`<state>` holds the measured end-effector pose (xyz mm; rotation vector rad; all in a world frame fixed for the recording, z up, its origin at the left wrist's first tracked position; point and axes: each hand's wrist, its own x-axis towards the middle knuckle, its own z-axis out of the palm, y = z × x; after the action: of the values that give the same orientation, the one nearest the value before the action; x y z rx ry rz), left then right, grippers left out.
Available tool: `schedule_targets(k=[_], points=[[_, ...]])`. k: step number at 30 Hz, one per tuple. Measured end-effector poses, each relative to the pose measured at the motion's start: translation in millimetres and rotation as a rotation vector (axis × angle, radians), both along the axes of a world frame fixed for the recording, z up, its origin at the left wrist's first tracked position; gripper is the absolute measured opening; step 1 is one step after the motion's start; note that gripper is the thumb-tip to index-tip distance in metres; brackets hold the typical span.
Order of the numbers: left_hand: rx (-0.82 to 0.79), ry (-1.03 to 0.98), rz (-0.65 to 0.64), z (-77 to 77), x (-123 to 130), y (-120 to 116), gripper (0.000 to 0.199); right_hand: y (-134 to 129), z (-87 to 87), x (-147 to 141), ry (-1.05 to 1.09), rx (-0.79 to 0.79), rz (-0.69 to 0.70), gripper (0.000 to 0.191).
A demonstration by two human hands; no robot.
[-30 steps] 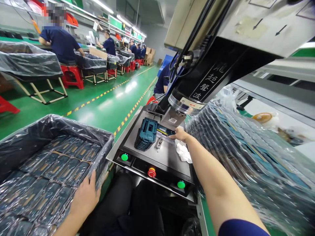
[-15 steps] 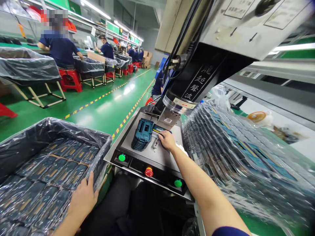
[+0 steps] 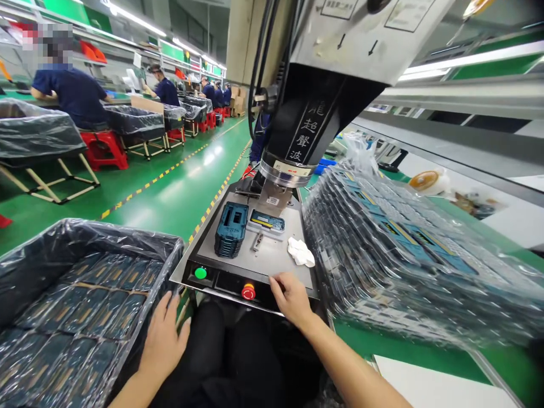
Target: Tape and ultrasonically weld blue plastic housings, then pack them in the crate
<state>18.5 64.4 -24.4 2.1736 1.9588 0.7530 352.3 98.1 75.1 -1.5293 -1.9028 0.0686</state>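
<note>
My left hand [image 3: 164,340] is open, fingers spread, beside the right rim of the lined bin [image 3: 176,249]. My right hand [image 3: 291,294] lies over the right end of the machine's front panel, thumb out and fingers bent. Nothing shows in it, and it hides the green button there. Upright on the metal base [image 3: 272,263] stands a teal, battery-shaped plastic casing [image 3: 232,229]. To its right, a flat teal part [image 3: 267,221] with a yellow strip sits in a fixture below the welding horn [image 3: 274,195].
A green button [image 3: 200,273] and a red stop button [image 3: 249,291] are on the panel. White crumpled tissue [image 3: 301,252] lies on the base. Plastic trays of teal parts [image 3: 382,226] are stacked at right. Rows of bagged parts [image 3: 97,306] fill the bin. Co-workers [image 3: 70,93] sit far left.
My right hand has left the flat part in the fixture and come back to the panel's right end. My left hand has moved right, off the bin's edge. The view has shifted.
</note>
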Motion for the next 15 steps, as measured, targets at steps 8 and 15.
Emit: schedule_targets(k=[8, 15], points=[[-0.031, 0.014, -0.142, 22.4, 66, 32, 0.059, -52, -38.5, 34, 0.044, 0.007, -0.206, 0.036], [-0.041, -0.219, -0.113, 40.6, 73, 26, 0.055, -56, -47.4, 38, 0.181, 0.077, -0.183, 0.028]])
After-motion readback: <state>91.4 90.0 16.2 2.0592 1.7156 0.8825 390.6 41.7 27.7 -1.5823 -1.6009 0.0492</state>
